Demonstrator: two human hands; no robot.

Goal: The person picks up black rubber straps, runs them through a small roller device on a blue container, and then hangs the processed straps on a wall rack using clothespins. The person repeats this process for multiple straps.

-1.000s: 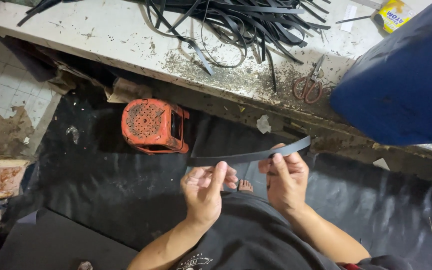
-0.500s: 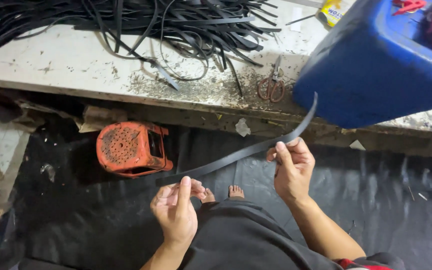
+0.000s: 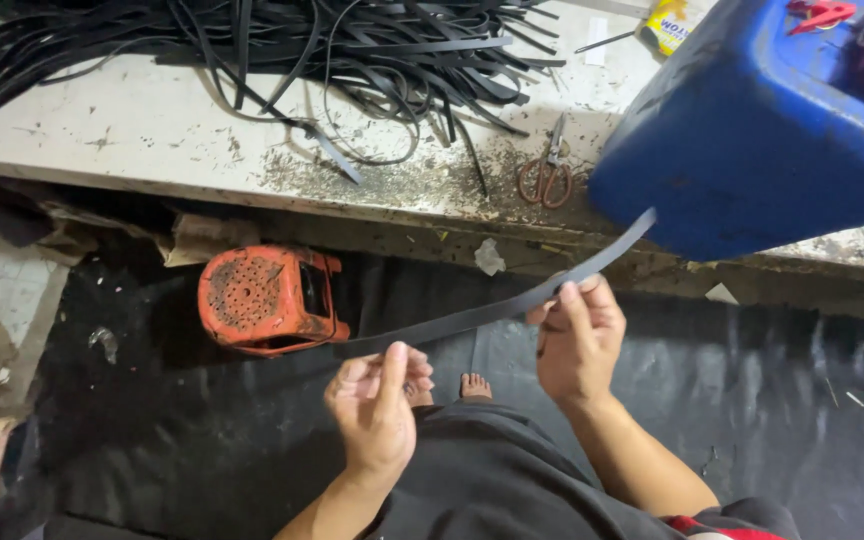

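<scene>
Fingers of left hand (image 3: 380, 405) & right hand (image 3: 578, 338) pinched shut on black strip (image 3: 492, 312), strip running btwn them.

Strips (image 3: 352, 50) and scissors (image 3: 547, 175) on bench (image 3: 132, 130); stool (image 3: 267, 300) below, left of hands.

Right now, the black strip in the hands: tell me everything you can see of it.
The black strip is long, flat and narrow, matte, and looks like rubber. It runs slantwise from lower left up to the right, bending gently, and its upper end stands free in front of the blue tub. The left hand pinches its lower end and the right hand grips it further up. It hangs in the air above the black floor sheet. No cuts or marks show.
</scene>
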